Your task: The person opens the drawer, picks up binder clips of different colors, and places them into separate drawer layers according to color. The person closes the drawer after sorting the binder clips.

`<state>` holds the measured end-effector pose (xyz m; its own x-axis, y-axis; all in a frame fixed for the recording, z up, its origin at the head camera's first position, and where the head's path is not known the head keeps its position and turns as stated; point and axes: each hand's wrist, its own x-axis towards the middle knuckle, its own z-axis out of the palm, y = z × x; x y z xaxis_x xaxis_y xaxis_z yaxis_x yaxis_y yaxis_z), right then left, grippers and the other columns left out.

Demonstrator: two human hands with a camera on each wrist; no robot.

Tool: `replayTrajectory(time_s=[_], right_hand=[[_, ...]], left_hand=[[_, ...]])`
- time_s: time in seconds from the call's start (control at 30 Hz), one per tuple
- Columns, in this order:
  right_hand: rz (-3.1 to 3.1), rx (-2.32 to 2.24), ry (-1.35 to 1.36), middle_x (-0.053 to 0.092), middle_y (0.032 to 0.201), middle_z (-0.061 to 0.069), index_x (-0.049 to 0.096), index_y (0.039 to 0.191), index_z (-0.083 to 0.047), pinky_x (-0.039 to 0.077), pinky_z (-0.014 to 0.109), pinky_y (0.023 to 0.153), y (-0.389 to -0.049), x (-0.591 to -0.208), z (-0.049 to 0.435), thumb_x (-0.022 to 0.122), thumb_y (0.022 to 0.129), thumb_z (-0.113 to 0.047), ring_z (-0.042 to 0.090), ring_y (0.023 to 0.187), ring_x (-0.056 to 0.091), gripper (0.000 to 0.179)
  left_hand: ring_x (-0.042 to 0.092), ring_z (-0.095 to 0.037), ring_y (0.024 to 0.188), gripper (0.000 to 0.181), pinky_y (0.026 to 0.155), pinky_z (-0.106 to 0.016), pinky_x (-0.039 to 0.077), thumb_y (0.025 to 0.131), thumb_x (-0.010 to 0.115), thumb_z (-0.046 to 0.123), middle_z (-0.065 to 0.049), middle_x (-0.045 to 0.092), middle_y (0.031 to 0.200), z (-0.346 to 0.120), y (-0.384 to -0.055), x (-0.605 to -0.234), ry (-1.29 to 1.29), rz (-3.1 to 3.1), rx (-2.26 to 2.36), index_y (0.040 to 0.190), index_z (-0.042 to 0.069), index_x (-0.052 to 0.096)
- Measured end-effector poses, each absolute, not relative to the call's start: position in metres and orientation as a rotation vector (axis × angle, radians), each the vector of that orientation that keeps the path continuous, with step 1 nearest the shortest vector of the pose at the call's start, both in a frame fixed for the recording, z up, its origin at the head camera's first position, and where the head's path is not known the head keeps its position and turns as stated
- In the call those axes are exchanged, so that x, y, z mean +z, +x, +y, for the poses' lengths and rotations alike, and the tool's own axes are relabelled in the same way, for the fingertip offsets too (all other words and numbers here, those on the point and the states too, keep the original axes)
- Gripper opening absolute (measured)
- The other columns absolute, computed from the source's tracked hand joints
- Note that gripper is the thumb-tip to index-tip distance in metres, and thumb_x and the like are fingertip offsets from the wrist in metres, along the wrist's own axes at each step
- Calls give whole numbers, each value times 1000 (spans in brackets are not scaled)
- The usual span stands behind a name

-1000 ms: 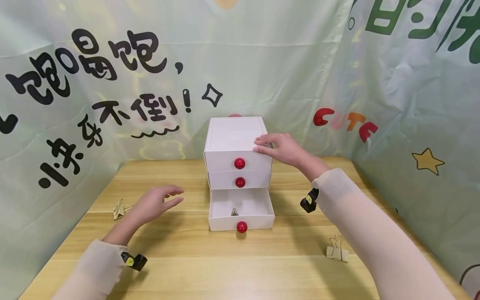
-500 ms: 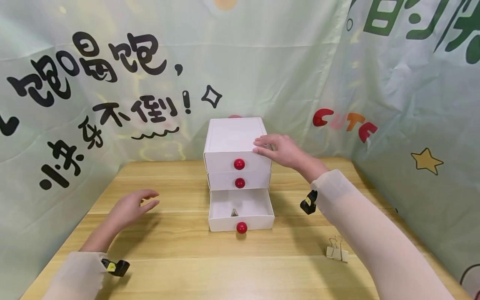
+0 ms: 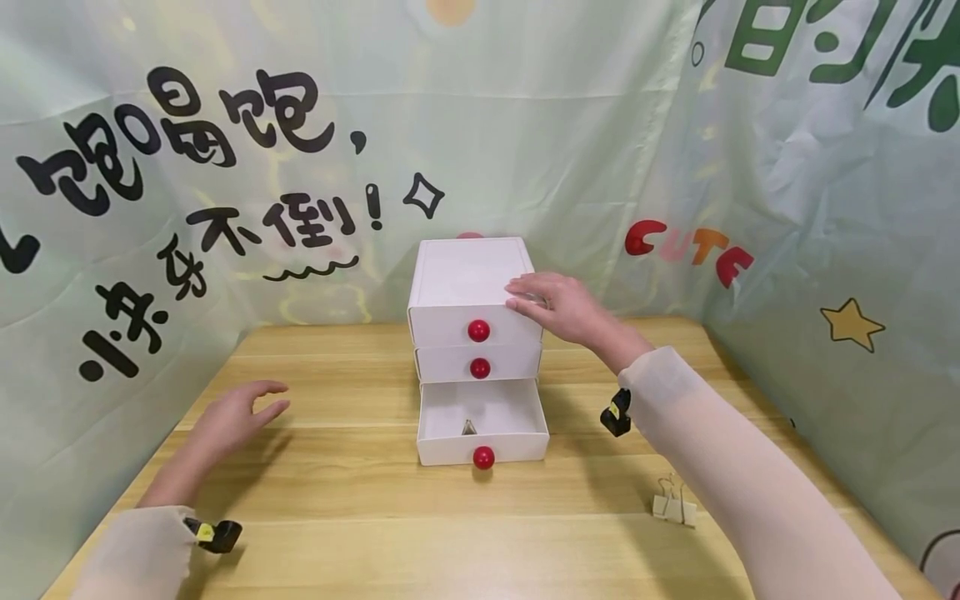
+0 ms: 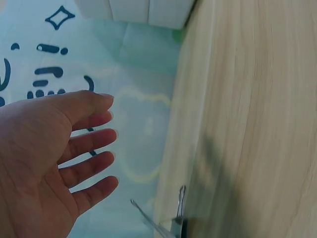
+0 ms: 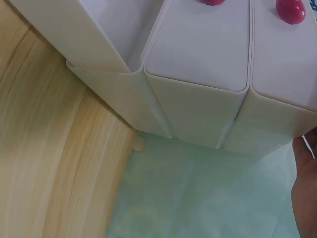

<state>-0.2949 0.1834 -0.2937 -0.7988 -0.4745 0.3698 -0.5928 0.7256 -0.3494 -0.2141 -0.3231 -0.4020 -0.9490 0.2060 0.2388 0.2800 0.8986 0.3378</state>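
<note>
A white three-drawer box (image 3: 472, 271) with round red knobs stands in the middle of the table. Its bottom drawer (image 3: 442, 450) is pulled out, and a small metallic piece (image 3: 468, 427) lies inside, too small to identify. My right hand (image 3: 562, 308) rests on the box's top right edge, fingers on the lid. To the left, my empty left hand (image 3: 228, 422) hovers above the table with its fingers loosely bent. In the left wrist view a binder clip (image 4: 179, 225) shows below those fingers, apart from them; the head view hides it behind the hand.
Another binder clip (image 3: 674, 508), pale in colour, stands on the table (image 3: 420, 533) at the right, near the right forearm. A printed cloth (image 3: 525, 125) hangs behind the table and along its sides.
My left hand has moved left and slightly down, now covering the left binder clip in the head view. The right hand stays on the box, and the drawer has not moved.
</note>
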Motion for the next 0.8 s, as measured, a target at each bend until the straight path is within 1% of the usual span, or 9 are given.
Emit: replayTrajectory(time_s=[0.27,0.3,0.57,0.7,0.8], right_hand=[[-2687,671,831,52,144,2,59,137,-20,31,49,112,-293,-293,183,54,96,-54,25,138,39,54],[-2688,672,830,52,144,2,59,137,-21,31,49,112,-293,-293,183,54,96,-54,24,138,39,54],[-2691,706,819,53,143,1,61,136,-21,31,49,112,-291,-292,182,55,95,-54,23,137,40,53],[-2692,712,817,53,143,1,61,135,-21,31,48,112,-292,-293,182,55,95,-54,23,137,40,52],[-2686,708,823,52,143,2,61,135,-20,31,49,112,-292,-294,182,55,96,-53,24,137,40,52]], left_hand=[[55,-48,111,43,91,-62,42,98,61,32,-29,58,126,-341,-216,-408,-329,-2882,-523,125,-2,61],[53,-50,113,44,92,-63,41,98,61,32,-29,58,126,-342,-216,-408,-331,-2883,-525,124,-3,61],[50,-54,112,50,92,-64,40,96,64,29,-35,55,124,-356,-217,-417,-329,-2937,-514,126,-10,57],[50,-56,111,56,91,-65,40,95,65,30,-38,55,122,-366,-220,-426,-334,-2987,-517,128,-13,53],[49,-56,112,57,91,-65,40,94,66,30,-38,54,122,-371,-222,-433,-329,-3003,-531,129,-13,51]])
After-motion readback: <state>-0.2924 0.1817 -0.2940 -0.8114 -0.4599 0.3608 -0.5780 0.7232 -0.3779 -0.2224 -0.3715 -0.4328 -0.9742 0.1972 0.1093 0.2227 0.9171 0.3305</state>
